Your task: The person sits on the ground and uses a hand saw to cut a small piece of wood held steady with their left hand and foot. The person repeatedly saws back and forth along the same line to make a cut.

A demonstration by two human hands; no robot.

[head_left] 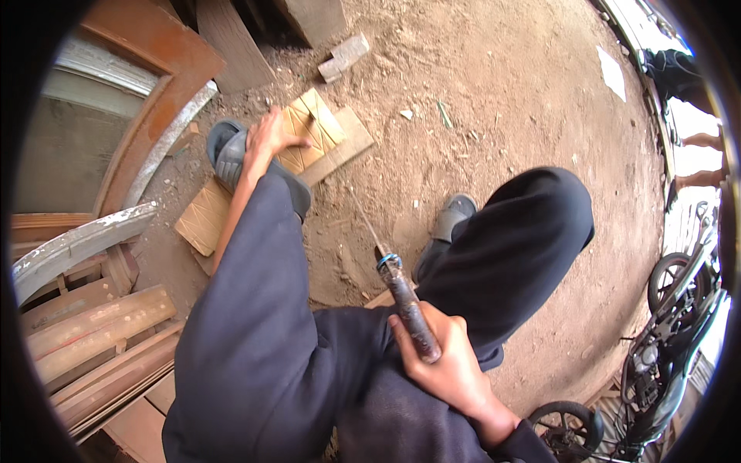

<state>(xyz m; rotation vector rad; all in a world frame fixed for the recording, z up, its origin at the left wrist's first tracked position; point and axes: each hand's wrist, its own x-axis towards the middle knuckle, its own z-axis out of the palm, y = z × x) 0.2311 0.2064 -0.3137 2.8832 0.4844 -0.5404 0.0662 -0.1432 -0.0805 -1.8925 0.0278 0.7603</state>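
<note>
My left hand (266,137) reaches down beside my sandalled left foot (230,166). Its thumb stretches over a pale wooden board (328,131) scored with triangular lines, and the fingertips are partly hidden. The foot stands across the board, whose other end (202,218) shows on the near side. Under the far end lies a plain plank (356,141). Above my lap, my right hand (448,363) is closed around a thin-bladed hand tool (409,309) with a dark, worn handle and a blue band. Its narrow blade points away from me toward the board; its exact kind is unclear.
An orange-brown wooden frame (143,131) leans at the left, above stacked timber (108,332). A wood offcut (344,56) lies on the dirt ground (502,100). Motorcycles (648,370) stand at the right, and another person's legs (698,158) show at the right edge.
</note>
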